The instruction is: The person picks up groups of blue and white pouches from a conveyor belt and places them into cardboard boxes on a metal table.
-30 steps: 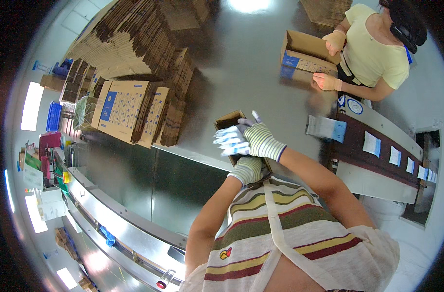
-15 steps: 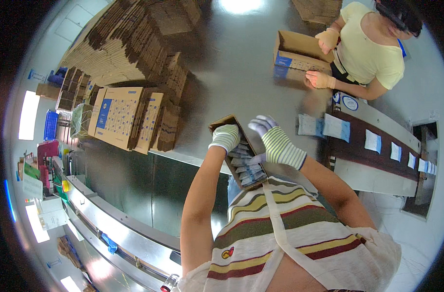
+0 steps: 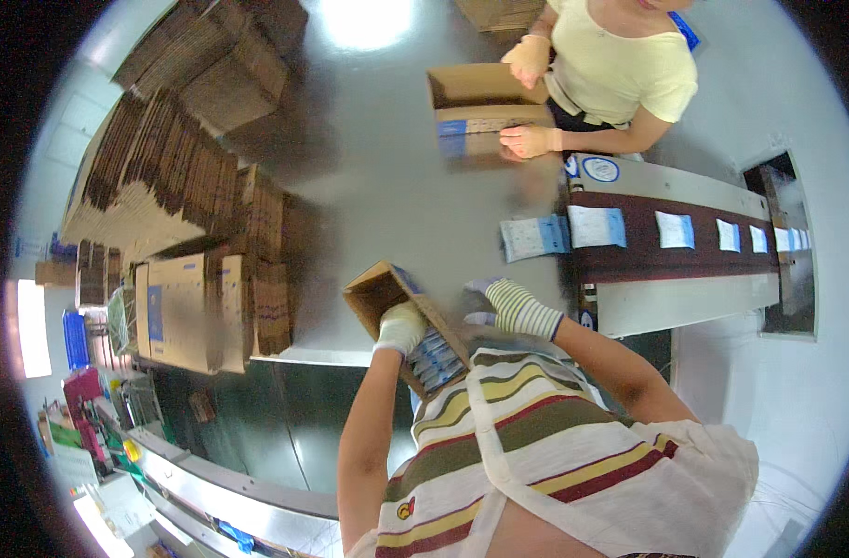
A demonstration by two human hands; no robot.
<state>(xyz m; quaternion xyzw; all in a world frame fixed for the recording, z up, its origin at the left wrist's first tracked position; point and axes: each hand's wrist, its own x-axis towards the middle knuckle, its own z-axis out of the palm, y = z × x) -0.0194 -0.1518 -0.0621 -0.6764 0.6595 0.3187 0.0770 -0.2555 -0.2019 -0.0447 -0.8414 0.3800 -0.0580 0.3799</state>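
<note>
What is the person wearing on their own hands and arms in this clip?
Both hands are gloved. The left hand wears a plain whitish knit glove. The right hand wears a knit glove striped in white and dark bands, with a dark cuff edge at the wrist. Both forearms are bare, with no sleeves reaching them. No watch or bracelet shows.

left hand (image 3: 401,325) inside carton (image 3: 408,321) | right hand (image 3: 513,309) beside it

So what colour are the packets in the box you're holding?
Blue and white packets, clearest in the head view.
</note>
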